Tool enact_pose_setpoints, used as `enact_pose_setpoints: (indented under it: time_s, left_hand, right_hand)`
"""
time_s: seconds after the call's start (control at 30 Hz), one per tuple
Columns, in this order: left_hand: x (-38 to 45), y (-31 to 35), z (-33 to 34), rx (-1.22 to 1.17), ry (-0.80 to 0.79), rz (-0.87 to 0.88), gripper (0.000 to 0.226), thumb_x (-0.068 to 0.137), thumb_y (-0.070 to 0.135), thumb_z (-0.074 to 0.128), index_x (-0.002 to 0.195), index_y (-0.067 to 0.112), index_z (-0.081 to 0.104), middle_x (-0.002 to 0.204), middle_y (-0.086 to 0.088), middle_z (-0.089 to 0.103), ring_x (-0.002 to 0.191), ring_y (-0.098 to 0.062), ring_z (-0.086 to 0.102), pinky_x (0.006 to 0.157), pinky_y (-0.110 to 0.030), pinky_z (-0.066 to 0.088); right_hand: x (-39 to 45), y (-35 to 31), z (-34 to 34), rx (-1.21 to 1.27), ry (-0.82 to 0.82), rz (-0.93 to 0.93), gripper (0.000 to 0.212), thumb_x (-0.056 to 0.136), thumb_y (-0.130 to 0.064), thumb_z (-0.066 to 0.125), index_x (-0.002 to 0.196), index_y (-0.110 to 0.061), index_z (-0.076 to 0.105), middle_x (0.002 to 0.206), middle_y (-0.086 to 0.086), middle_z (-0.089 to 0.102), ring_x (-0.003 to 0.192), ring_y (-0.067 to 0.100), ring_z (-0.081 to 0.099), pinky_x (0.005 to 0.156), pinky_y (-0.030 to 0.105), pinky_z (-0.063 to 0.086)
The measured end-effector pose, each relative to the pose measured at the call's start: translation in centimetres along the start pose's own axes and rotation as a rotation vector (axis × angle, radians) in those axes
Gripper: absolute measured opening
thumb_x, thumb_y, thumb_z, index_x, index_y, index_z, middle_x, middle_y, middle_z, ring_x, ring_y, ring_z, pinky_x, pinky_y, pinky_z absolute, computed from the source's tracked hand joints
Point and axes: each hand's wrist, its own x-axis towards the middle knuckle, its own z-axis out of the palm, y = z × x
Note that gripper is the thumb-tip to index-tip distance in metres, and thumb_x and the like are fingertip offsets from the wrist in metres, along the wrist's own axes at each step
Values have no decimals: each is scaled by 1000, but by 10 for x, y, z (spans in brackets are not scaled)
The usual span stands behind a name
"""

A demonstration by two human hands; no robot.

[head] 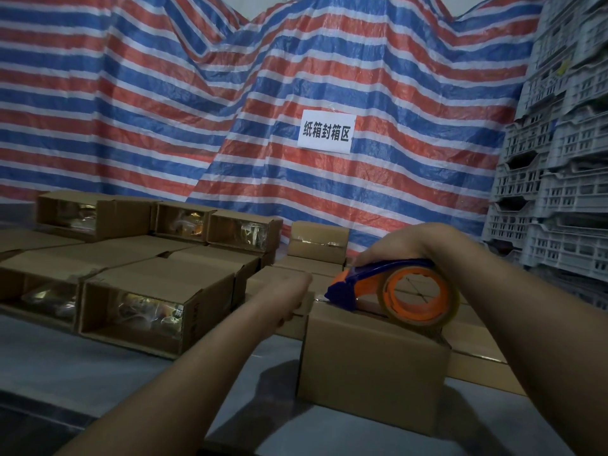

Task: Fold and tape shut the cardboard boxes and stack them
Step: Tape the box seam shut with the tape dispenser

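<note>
Centre-frame box (371, 366) half-taped, we judged: right hand (398, 246) gripped dispenser (391, 291), left hand (289, 299) pinched its flap; open boxes (138, 311) left.

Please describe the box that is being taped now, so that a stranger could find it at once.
Below the white sign on the striped tarp, find the two hands. The box stands upright under the tape dispenser. Unlike the boxes on the left, it faces you with plain cardboard, not shiny tape.

The box (371, 363) stands on the table (98, 366), with the tape dispenser (391, 292) on its top. The left hand (286, 299) is at its far left corner. Left of the box lie open boxes (138, 307); behind it, stacked boxes (317, 245); to its right, crates (556, 192).
</note>
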Motion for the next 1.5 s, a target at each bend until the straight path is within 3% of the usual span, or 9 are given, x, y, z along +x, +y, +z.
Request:
enact_pose_setpoints:
  time_s: [0.13, 0.47, 0.67, 0.9, 1.1, 1.2, 1.27, 1.4, 1.5]
  left_hand:
    - [-3, -7, 7, 21, -219, -55, 32, 97, 50, 48, 89, 19, 55, 71, 1, 45, 57, -11, 36, 49, -20, 29]
    - [-7, -3, 8, 107, -170, -71, 31, 100, 44, 43, 109, 18, 57, 89, -6, 50, 63, -13, 40, 51, -22, 32]
    - [-13, 0, 8, 50, -184, -54, 27, 102, 39, 42, 106, 18, 59, 78, -3, 46, 60, -12, 37, 50, -21, 29]
    - [-13, 7, 10, 137, -145, -94, 26, 103, 35, 40, 93, 16, 54, 72, -2, 47, 59, -13, 39, 50, -22, 31]
    - [-18, 23, 9, 725, 228, 417, 24, 99, 38, 45, 92, 17, 55, 84, 5, 59, 79, -14, 58, 76, -37, 53]
    - [-41, 28, 33, 772, -50, 632, 49, 93, 64, 42, 133, 36, 46, 124, 18, 52, 108, -8, 56, 91, -29, 45]
    - [-44, 23, 48, 966, -142, 708, 64, 91, 72, 32, 141, 34, 40, 142, 9, 47, 125, -13, 47, 97, -31, 35]
    - [-39, 12, 52, 1051, -85, 752, 68, 87, 78, 24, 131, 32, 49, 124, 7, 58, 107, -11, 53, 82, -27, 37]
    - [-36, 8, 52, 1060, -83, 763, 85, 75, 84, 10, 133, 34, 47, 130, 9, 56, 112, -11, 53, 87, -31, 39]
  right_hand:
    - [1, 0, -1, 34, -19, 29, 32, 98, -50, 54, 107, -19, 58, 63, -5, 70, 48, 5, 62, 46, 14, 48]
    - [-11, 15, -19, -59, -14, 153, 48, 93, -63, 54, 99, -15, 64, 61, -3, 67, 47, 8, 61, 47, 18, 49]
    - [-40, 92, -35, -162, 45, 271, 50, 86, -77, 50, 85, -31, 71, 73, 0, 70, 64, 15, 64, 68, 25, 52]
    - [-34, 109, -24, -217, 137, 270, 64, 76, -85, 52, 87, -24, 71, 64, -8, 71, 55, 8, 65, 60, 24, 48]
    - [-34, 105, -23, -195, 109, 275, 58, 82, -79, 53, 83, -23, 69, 58, -8, 68, 47, 6, 62, 49, 18, 46]
    - [-35, 106, -24, -203, 98, 275, 58, 81, -80, 54, 79, -24, 69, 58, -8, 67, 46, 7, 61, 49, 18, 46]
    - [-35, 107, -25, -200, 81, 272, 58, 82, -80, 53, 78, -24, 69, 57, -8, 67, 46, 7, 60, 49, 18, 46]
    - [-37, 114, -28, -182, 62, 245, 61, 83, -81, 48, 77, -23, 67, 58, -7, 66, 46, 7, 59, 51, 18, 47]
    - [-48, 128, -38, -86, 34, 210, 67, 75, -84, 50, 84, -20, 68, 64, -3, 65, 51, 10, 58, 61, 23, 49]
